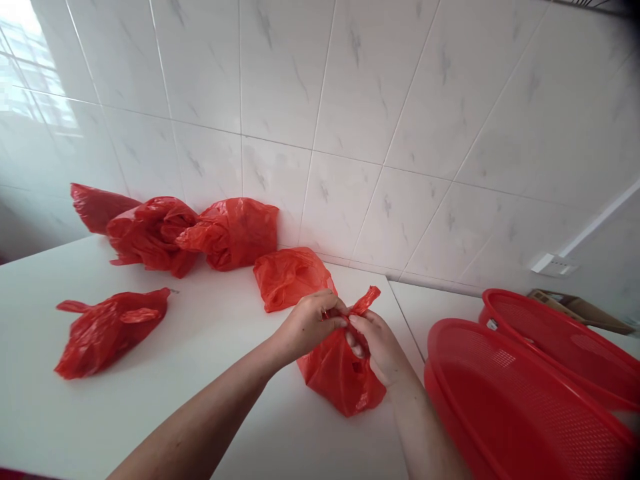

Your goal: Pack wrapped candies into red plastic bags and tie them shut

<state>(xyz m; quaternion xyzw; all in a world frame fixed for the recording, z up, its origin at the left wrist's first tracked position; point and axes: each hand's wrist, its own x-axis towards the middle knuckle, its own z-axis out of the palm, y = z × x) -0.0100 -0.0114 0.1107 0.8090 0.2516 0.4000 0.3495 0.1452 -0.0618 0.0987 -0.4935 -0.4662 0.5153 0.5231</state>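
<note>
Left forearm (215, 407): bare, slanting up and rightward from the bottom edge.
Left wrist (274, 352): nearly in line with the forearm.
Left hand (316, 319): fingers bent, thumb stretched toward the other hand, pinching.
Right forearm (425, 427): bare, steeper, leaning up and leftward.
Right hand (376, 347): fingers curled inward, gripping; thumb tip just beside the left thumb's.

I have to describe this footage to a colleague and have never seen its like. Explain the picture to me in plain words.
There is no machine: these are a person's bare left hand and right hand. The one picture comes from a camera worn on that person's head, looking forward and down. Both hands hold the gathered top of a red bag over a white table. More bags lie along the tiled wall and at the left; two red baskets are at the right.
</note>
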